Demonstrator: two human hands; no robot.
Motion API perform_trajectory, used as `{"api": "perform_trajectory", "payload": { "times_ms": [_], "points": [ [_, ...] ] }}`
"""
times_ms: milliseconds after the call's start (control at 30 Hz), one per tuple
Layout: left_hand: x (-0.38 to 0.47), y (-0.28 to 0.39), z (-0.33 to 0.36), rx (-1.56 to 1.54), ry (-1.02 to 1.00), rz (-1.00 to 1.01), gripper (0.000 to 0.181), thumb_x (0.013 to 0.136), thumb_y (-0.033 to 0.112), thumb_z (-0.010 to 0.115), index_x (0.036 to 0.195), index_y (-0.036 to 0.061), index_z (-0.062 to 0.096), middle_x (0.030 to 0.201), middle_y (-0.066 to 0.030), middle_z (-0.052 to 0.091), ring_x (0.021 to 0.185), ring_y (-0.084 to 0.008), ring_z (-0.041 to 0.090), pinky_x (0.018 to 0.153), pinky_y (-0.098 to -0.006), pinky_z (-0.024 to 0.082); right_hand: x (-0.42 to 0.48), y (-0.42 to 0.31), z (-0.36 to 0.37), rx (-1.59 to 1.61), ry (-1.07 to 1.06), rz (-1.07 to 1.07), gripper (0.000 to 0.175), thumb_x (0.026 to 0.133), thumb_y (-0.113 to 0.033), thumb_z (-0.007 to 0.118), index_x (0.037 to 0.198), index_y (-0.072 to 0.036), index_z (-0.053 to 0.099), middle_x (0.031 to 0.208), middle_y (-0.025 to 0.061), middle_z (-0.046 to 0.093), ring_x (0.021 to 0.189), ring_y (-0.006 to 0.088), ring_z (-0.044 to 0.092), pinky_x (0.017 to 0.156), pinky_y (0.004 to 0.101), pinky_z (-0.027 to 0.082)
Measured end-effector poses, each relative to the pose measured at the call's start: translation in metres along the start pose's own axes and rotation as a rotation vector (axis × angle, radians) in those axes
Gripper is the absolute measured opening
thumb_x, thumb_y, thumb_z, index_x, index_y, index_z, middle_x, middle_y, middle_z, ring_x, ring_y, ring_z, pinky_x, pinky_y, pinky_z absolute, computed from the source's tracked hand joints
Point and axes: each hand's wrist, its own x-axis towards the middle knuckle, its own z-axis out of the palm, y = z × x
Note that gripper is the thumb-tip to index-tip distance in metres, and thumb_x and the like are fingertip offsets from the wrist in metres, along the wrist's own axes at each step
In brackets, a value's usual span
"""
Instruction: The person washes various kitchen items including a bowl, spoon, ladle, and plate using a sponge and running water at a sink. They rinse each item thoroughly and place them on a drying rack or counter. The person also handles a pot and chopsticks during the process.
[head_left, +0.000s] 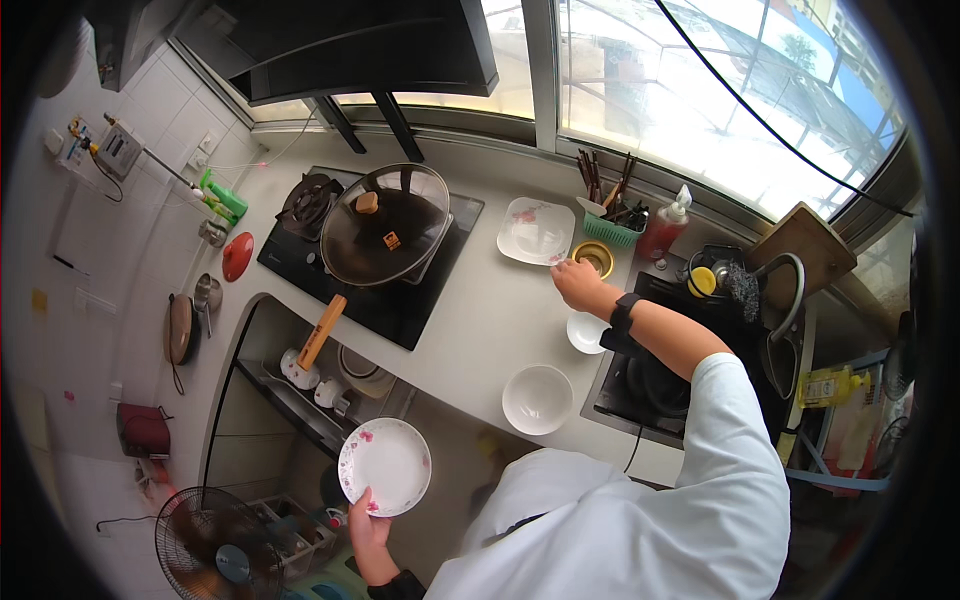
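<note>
My left hand (369, 529) holds a round white plate (386, 466) with pink flowers by its lower rim, out in front of the counter. At the near right corner of a squarish white floral plate (534, 231), my right hand (579, 285) reaches over the counter. Its fingertips are at that corner, but whether they grip it I cannot tell. A gold-coloured bowl (600, 253) sits just beyond this hand. Below the wrist is a small white bowl (585, 332), partly covered by the arm. Closer to me a larger white bowl (538, 400) rests near the counter's front edge.
A glass-lidded pan (384, 229) stands on the black gas hob (367, 311), its wooden handle (322, 330) jutting past the front. A green basket (611, 229) holds chopsticks, beside a red soap bottle (666, 225). The dark sink (645, 382) lies right; a fan (225, 551) stands lower left.
</note>
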Motion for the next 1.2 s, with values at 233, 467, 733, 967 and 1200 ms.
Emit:
{"api": "perform_trajectory", "payload": {
  "times_ms": [233,467,733,967,1200],
  "points": [
    [-0.030,-0.011,-0.016,0.015,0.065,0.051,0.047,0.090,0.010,0.053,0.135,0.0072,0.040,0.130,-0.0133,0.050,0.114,-0.0309,0.053,0.090,-0.0495,0.047,0.078,0.004,0.078,0.143,0.019,0.049,0.045,0.070,-0.007,0.058,0.114,0.001,0.053,0.110,0.0157,0.061,0.103,0.0321,0.059,0.086,0.0429,0.048],
    [-0.023,-0.015,-0.012,-0.025,0.066,0.023,0.044,0.090,0.010,0.054,0.132,0.0041,0.043,0.126,-0.0138,0.053,0.113,-0.0285,0.055,0.091,-0.0441,0.048,0.072,-0.057,0.118,0.376,-0.045,-0.312,0.058,0.069,-0.001,0.052,0.127,-0.006,0.049,0.116,0.0155,0.059,0.106,0.0339,0.057,0.086,0.0394,0.048],
    [-0.015,-0.002,0.027,0.051,-0.012,0.011,0.044,0.091,0.009,0.052,0.133,0.0040,0.041,0.127,-0.0132,0.053,0.113,-0.0279,0.055,0.091,-0.0431,0.048,0.035,-0.086,0.051,0.360,0.234,-0.030,0.048,0.075,-0.005,0.056,0.123,-0.003,0.049,0.120,0.0167,0.056,0.105,0.0337,0.057,0.086,0.0390,0.049],
    [-0.003,-0.003,0.050,0.099,-0.060,-0.024,0.044,0.091,0.010,0.052,0.133,0.0000,0.041,0.126,-0.0143,0.053,0.113,-0.0283,0.054,0.093,-0.0437,0.046,0.041,-0.019,0.089,0.409,-0.120,0.373,0.026,0.076,-0.006,0.056,0.099,0.007,0.058,0.091,0.0250,0.064,0.089,0.0372,0.064,0.075,0.0441,0.052],
    [0.000,-0.002,0.073,0.126,-0.141,0.026,0.046,0.094,0.018,0.053,0.135,0.0024,0.039,0.129,-0.0128,0.052,0.115,-0.0265,0.054,0.093,-0.0418,0.046,0.041,-0.028,0.095,1.052,-0.094,0.392,0.021,0.076,-0.006,0.055,0.092,0.008,0.061,0.079,0.0216,0.064,0.062,0.0338,0.066,0.057,0.0407,0.053]
  ]
}}
